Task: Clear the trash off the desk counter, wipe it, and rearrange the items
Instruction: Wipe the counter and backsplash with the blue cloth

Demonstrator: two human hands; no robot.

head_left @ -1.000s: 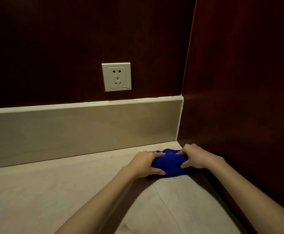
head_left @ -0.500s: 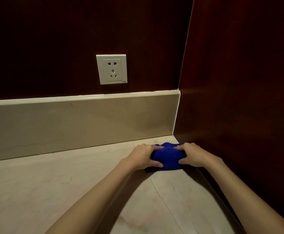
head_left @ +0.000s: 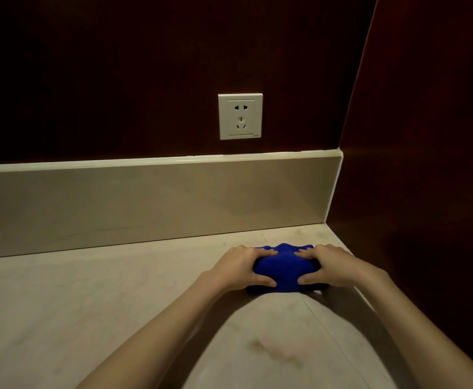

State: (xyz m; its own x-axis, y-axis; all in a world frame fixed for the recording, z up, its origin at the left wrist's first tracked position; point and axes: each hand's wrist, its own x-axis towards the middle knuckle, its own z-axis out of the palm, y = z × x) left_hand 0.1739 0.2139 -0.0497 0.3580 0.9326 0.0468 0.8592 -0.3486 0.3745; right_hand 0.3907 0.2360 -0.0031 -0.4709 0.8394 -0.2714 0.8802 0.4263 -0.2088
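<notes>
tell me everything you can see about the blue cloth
The blue cloth is a deep, saturated blue with a soft, fuzzy look, like microfibre. It is bunched into a lumpy wad, not spread flat. It sits on the pale stone-look counter near the right corner, short of the backsplash. The left hand and right hand grip it from either side, fingers over the top and thumbs at its near edge, covering both ends.

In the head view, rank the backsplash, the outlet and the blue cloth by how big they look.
Largest to smallest:
1. backsplash
2. blue cloth, partly hidden by the hands
3. outlet, close to the cloth in apparent size, so this order is unsure
</notes>
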